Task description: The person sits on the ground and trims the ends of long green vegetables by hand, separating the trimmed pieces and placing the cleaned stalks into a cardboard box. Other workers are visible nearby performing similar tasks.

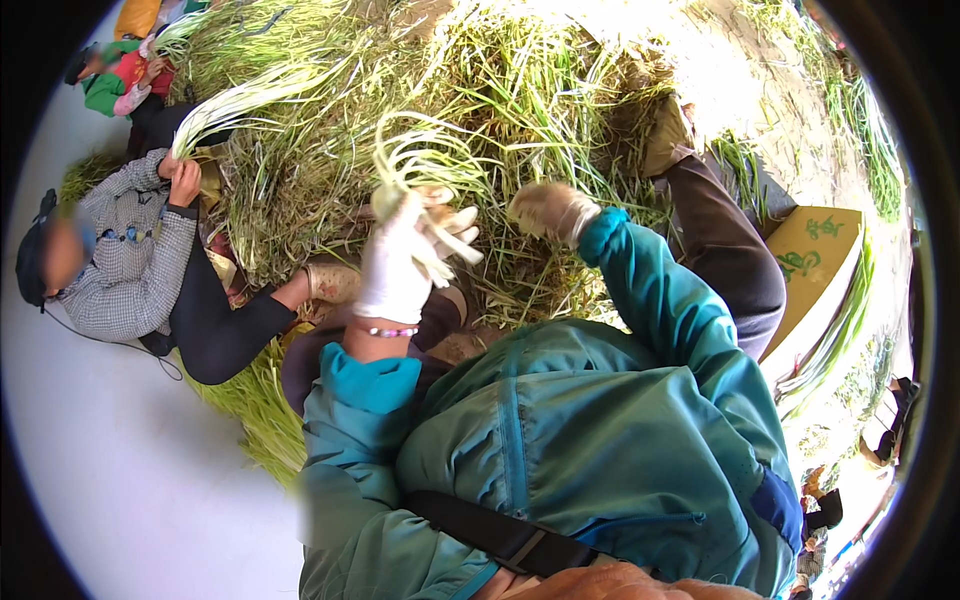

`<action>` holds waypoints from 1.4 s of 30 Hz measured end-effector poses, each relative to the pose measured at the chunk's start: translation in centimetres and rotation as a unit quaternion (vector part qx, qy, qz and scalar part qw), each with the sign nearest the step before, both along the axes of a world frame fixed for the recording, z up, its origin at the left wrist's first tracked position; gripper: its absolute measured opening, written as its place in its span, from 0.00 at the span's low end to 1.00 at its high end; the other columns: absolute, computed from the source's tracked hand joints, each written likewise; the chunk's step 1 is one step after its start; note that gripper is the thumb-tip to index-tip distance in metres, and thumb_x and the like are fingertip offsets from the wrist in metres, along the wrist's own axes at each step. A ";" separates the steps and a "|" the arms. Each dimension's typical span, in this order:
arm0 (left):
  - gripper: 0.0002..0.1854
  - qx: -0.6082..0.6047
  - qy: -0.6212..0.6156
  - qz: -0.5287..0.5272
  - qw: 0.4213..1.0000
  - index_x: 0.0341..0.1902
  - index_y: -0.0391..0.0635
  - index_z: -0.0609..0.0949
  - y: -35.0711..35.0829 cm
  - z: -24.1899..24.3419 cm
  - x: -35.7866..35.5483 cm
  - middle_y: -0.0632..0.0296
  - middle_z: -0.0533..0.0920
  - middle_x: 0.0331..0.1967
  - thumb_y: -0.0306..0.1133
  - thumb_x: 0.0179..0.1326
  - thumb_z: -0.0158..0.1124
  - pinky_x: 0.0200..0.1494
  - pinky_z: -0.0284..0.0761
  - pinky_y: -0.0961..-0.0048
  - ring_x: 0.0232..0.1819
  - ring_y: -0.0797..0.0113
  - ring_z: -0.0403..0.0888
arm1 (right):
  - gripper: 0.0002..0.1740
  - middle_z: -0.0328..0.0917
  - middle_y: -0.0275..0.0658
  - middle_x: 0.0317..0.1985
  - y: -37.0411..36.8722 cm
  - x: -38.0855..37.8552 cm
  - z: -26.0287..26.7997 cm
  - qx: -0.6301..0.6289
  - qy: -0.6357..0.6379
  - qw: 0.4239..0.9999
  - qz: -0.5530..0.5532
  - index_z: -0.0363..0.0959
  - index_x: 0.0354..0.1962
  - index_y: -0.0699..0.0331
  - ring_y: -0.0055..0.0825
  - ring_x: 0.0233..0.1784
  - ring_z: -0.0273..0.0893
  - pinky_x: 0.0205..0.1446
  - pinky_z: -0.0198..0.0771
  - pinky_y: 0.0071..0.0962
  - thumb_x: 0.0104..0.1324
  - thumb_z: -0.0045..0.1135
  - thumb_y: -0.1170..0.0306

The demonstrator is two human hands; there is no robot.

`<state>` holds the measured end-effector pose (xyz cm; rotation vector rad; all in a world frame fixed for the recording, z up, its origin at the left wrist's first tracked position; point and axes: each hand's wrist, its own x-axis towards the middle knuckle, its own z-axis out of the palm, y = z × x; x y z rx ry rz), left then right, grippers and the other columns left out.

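Observation:
My left hand [397,262], in a whitish glove and with a beaded bracelet at its wrist, grips a small bunch of pale green leafy stalks [427,161]. Thick white ends poke out between the fingers, while the thin leaves curl over above the hand. To its right, my right hand [551,210] is blurred, in a soiled light glove. Its fingers look bent, but whether they hold anything is unclear. Both hands are over a wide heap of green and dry, straw-coloured leaves [517,112].
At left, a seated person [127,247] holds a long bunch of pale stalks [262,94]. Another person [120,82] sits farther back. A yellow cardboard box [810,262] bearing writing stands beyond my right knee, with green stalks [840,330] along it. More stalks [255,412] lie behind my left side.

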<state>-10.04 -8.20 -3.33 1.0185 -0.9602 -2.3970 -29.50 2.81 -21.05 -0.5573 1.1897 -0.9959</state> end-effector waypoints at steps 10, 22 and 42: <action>0.33 0.053 0.336 0.071 0.938 0.72 0.44 0.51 -5.1 3.9 0.4 0.72 0.67 0.08 0.45 0.70 0.46 0.11 0.70 0.83 0.05 0.83 0.63 | 0.28 0.69 0.41 0.58 5.8 -3.2 -20.4 0.250 -0.187 0.889 -0.336 0.54 0.63 0.53 0.41 0.69 0.57 0.65 0.59 0.49 0.71 0.36 0.50; 0.19 0.060 0.185 -0.031 0.981 0.61 0.42 0.68 -2.7 0.6 1.3 0.76 0.61 0.13 0.39 0.72 0.46 0.20 0.61 0.84 0.11 0.85 0.55 | 0.17 0.79 0.38 0.33 4.1 -3.8 -7.1 0.112 0.035 0.987 -0.112 0.74 0.46 0.71 0.23 0.26 0.74 0.29 0.72 0.24 0.62 0.61 0.70; 0.08 -0.048 -0.110 -0.007 0.993 0.40 0.48 0.81 2.8 -2.1 -1.5 0.74 0.73 0.16 0.31 0.56 0.67 0.11 0.57 0.82 0.08 0.82 0.63 | 0.15 0.76 0.43 0.30 6.7 6.1 15.0 -0.176 0.347 0.920 -0.048 0.75 0.44 0.62 0.30 0.32 0.74 0.40 0.70 0.29 0.66 0.53 0.62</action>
